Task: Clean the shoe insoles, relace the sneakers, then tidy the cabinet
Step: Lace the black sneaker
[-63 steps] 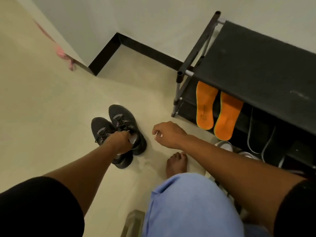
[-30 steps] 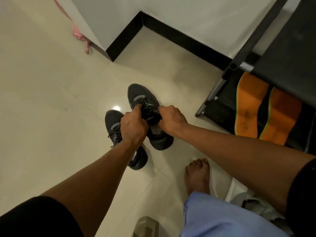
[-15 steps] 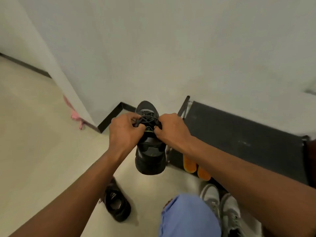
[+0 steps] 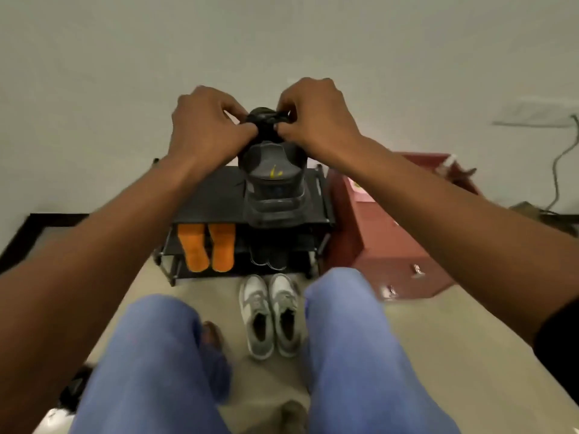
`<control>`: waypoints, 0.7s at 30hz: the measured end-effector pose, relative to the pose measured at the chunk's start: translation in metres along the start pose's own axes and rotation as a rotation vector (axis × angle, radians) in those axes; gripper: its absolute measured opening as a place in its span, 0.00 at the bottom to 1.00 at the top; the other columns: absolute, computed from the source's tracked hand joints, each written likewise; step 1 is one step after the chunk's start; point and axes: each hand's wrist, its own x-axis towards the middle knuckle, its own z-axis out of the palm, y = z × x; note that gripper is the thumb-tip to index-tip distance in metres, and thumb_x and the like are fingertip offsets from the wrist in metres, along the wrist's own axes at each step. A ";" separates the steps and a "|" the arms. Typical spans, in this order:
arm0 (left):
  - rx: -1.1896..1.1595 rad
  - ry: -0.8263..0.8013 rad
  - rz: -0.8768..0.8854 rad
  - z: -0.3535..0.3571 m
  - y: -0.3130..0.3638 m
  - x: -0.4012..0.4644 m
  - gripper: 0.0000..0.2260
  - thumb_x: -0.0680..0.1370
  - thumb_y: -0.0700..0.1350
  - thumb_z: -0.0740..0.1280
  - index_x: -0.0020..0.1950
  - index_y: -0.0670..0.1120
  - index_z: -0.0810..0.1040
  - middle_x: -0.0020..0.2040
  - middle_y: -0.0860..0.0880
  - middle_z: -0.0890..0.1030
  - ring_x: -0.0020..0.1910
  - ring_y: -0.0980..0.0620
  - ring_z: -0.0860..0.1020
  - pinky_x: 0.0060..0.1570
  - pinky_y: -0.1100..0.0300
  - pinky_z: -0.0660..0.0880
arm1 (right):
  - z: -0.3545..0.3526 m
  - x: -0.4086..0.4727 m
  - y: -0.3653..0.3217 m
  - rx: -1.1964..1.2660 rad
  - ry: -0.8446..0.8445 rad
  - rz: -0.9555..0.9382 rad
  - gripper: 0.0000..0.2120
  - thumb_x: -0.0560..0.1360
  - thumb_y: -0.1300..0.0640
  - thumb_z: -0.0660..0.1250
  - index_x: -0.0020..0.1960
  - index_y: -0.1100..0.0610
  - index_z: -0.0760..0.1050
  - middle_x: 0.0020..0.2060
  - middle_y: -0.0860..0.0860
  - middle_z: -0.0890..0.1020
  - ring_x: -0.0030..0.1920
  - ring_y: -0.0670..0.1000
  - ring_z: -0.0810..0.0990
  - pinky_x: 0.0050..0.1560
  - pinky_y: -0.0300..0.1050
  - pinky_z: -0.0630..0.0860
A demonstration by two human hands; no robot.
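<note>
I hold a dark grey sneaker up in front of me, heel toward the camera, a yellow mark on its heel. My left hand and my right hand both pinch the black laces at its top. Below it stands a black shoe rack. Two orange insoles lean on the rack's left side, and a dark pair of insoles leans to their right. A grey and white pair of sneakers stands on the floor between my knees. The other dark sneaker is partly visible at lower left.
A dark red cabinet with small metal handles stands right of the rack. A cable hangs down the wall at far right. My blue-trousered knees fill the lower frame, and a bare foot rests on the beige tile floor.
I lifted one dark sneaker off the floor with both hands and raised it to chest height. My view swung from the corner round to face the shoe rack.
</note>
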 end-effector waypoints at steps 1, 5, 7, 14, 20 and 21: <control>-0.011 -0.027 0.018 0.015 0.013 0.000 0.11 0.66 0.51 0.70 0.46 0.52 0.88 0.35 0.52 0.84 0.37 0.51 0.84 0.47 0.51 0.83 | -0.008 -0.008 0.017 -0.022 0.004 0.027 0.11 0.67 0.53 0.70 0.48 0.53 0.85 0.42 0.52 0.84 0.44 0.54 0.81 0.38 0.45 0.76; -0.059 -0.125 0.089 0.073 0.055 0.002 0.11 0.68 0.49 0.71 0.47 0.52 0.88 0.35 0.53 0.83 0.38 0.52 0.83 0.46 0.54 0.82 | -0.029 -0.037 0.082 -0.074 0.008 0.143 0.11 0.68 0.54 0.71 0.48 0.54 0.85 0.41 0.53 0.84 0.43 0.55 0.81 0.40 0.46 0.76; -0.065 -0.165 0.120 0.099 0.070 -0.001 0.09 0.68 0.49 0.72 0.47 0.52 0.87 0.34 0.54 0.82 0.37 0.54 0.82 0.43 0.59 0.79 | -0.035 -0.054 0.106 -0.096 0.009 0.176 0.10 0.69 0.54 0.71 0.48 0.55 0.85 0.40 0.54 0.84 0.43 0.56 0.80 0.40 0.47 0.77; -0.043 -0.334 0.148 0.171 0.091 -0.035 0.08 0.68 0.48 0.73 0.46 0.53 0.88 0.31 0.54 0.81 0.36 0.52 0.81 0.42 0.59 0.80 | -0.030 -0.121 0.166 -0.122 -0.022 0.243 0.06 0.70 0.54 0.70 0.43 0.55 0.83 0.37 0.54 0.82 0.39 0.58 0.79 0.40 0.55 0.77; -0.015 -0.425 0.169 0.203 0.089 -0.063 0.07 0.72 0.48 0.74 0.48 0.53 0.87 0.36 0.56 0.83 0.35 0.58 0.81 0.39 0.64 0.79 | -0.009 -0.163 0.189 -0.052 -0.061 0.347 0.05 0.72 0.54 0.70 0.45 0.53 0.83 0.37 0.52 0.82 0.39 0.55 0.78 0.38 0.53 0.77; -0.016 -0.431 0.175 0.206 0.088 -0.066 0.06 0.72 0.48 0.74 0.48 0.53 0.87 0.36 0.56 0.84 0.35 0.58 0.81 0.40 0.63 0.81 | -0.006 -0.168 0.191 -0.035 -0.058 0.355 0.06 0.71 0.53 0.69 0.44 0.53 0.83 0.36 0.51 0.82 0.39 0.54 0.78 0.39 0.53 0.77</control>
